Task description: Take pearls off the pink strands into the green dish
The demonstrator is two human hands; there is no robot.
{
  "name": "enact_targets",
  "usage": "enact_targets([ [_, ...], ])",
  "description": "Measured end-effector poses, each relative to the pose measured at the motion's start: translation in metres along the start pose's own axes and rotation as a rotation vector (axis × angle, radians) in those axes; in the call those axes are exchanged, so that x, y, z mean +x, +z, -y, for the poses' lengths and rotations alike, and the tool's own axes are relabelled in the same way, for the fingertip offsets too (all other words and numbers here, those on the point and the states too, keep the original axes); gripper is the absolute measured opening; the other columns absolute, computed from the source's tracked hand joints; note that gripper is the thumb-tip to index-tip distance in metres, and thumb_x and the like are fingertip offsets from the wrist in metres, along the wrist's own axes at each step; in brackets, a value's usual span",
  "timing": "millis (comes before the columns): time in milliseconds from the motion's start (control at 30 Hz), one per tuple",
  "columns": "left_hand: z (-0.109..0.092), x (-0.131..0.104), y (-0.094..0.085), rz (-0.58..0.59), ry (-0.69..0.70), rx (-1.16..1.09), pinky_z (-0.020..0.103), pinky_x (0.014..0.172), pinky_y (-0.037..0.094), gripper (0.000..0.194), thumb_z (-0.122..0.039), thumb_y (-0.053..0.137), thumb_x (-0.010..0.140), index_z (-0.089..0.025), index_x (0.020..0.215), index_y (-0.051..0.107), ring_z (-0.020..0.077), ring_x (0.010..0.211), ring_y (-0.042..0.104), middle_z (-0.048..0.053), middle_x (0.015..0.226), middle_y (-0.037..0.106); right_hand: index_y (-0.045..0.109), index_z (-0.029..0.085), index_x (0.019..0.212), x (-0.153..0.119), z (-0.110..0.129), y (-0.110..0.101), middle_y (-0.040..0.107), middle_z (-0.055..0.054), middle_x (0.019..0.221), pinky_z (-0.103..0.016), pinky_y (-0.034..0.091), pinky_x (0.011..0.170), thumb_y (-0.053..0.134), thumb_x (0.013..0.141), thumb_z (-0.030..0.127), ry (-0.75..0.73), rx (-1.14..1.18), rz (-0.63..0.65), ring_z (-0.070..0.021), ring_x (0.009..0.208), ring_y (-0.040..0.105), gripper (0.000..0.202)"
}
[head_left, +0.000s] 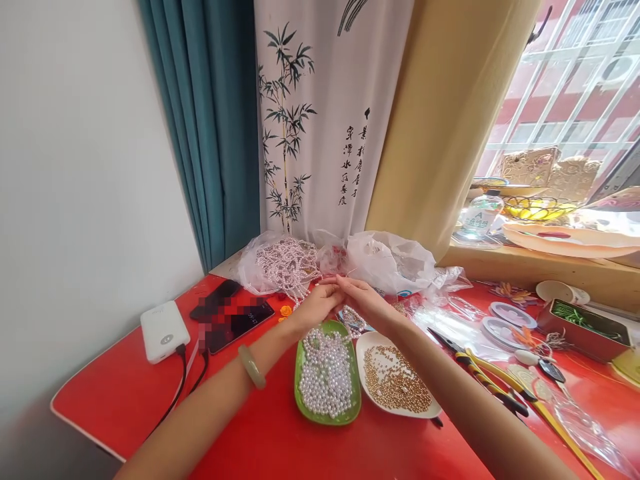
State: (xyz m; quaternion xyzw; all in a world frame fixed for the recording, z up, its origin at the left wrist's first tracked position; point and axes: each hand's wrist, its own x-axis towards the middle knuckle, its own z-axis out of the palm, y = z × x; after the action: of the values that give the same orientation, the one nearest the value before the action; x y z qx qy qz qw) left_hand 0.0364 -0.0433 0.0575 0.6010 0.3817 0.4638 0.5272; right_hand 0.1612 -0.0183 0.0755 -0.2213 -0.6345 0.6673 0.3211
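Note:
My left hand [323,301] and my right hand [364,297] meet above the far ends of two dishes, fingers closed and pressed together at the tips. What they pinch is too small to make out; a faint thin line shows near the fingertips. Just below and behind them lies a strand of pearl beads [354,321]. Loose white pearl beads [327,377] fill a green dish [299,400] under my left wrist. Beside it, small gold beads [395,383] lie in a white dish [363,385], partly covered by my right forearm.
Pink bead strands [287,263] and plastic bags [393,260] line the back. At left are a white power bank [165,331] with cables and a phone [243,327]. Pliers [480,373], spools [503,332] and a tin [583,330] occupy the right, below a cluttered windowsill [545,263].

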Motion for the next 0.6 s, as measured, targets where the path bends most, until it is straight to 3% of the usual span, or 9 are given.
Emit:
enact_targets([
  [100, -0.008, 0.000, -0.001, 0.007, -0.027, -0.126, 0.017, 0.035, 0.017, 0.030, -0.041, 0.047, 0.078, -0.013, 0.068, 0.048, 0.0021, 0.036, 0.027, -0.007, 0.048, 0.034, 0.061, 0.017, 0.098, -0.002, -0.006, -0.008, 0.060, -0.002, 0.065, -0.031, 0.044, 0.071, 0.047, 0.079, 0.045, -0.045, 0.135, -0.048, -0.0153, 0.069, 0.058, 0.036],
  [233, -0.012, 0.000, -0.007, 0.026, -0.026, -0.260, 0.015, 0.035, 0.017, 0.022, -0.035, 0.051, 0.077, -0.014, 0.078, 0.052, 0.0010, 0.036, 0.027, -0.007, 0.051, 0.034, 0.060, 0.021, 0.096, -0.005, -0.020, -0.012, 0.061, -0.003, 0.092, -0.029, 0.042, 0.077, 0.052, 0.078, 0.040, -0.043, 0.219, -0.168, -0.0148, 0.084, 0.056, 0.027],
  [467, -0.016, 0.005, -0.015, 0.052, 0.001, -0.407, 0.014, 0.033, 0.012, 0.025, -0.036, 0.051, 0.079, -0.012, 0.081, 0.057, 0.0001, 0.035, 0.017, -0.007, 0.051, 0.033, 0.058, 0.019, 0.103, -0.006, -0.026, -0.003, 0.063, -0.007, 0.090, -0.035, 0.041, 0.078, 0.040, 0.081, 0.052, -0.023, 0.169, 0.052, -0.0171, 0.077, 0.058, 0.043],
  [600, -0.019, 0.007, -0.015, 0.060, 0.030, -0.504, 0.014, 0.034, 0.013, 0.028, -0.036, 0.052, 0.078, -0.011, 0.088, 0.059, 0.0014, 0.037, 0.019, -0.006, 0.052, 0.032, 0.060, 0.014, 0.097, -0.009, -0.020, 0.001, 0.063, -0.006, 0.079, -0.031, 0.041, 0.069, 0.047, 0.078, 0.050, 0.092, -0.092, 0.117, -0.0130, 0.061, 0.057, 0.043],
])
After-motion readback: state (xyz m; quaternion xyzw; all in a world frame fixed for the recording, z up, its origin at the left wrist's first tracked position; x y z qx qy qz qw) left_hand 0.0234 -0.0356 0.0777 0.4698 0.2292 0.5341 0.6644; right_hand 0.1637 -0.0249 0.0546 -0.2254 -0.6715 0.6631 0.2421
